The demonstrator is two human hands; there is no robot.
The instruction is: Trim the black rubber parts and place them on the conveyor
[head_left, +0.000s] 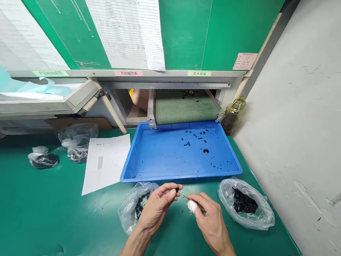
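My left hand (156, 208) pinches a small black part (177, 190) between thumb and fingertip, just in front of the blue tray. My right hand (209, 223) holds a white cotton wad (191, 206), and a thin metal pin (185, 196) pokes out from it toward the black part. The pin tip and the part are very close, though I cannot tell if they touch. Under my left hand lies a clear plastic bag (133, 210) of black parts. A second bag of black parts (245, 204) sits to the right of my right hand.
A blue plastic tray (166, 162) with scattered small black pieces stands below a green conveyor belt (185, 110). A paper sheet (105, 163) and more plastic bags (78, 142) lie left on the green mat (40, 212). An amber bottle (232, 115) stands behind the tray.
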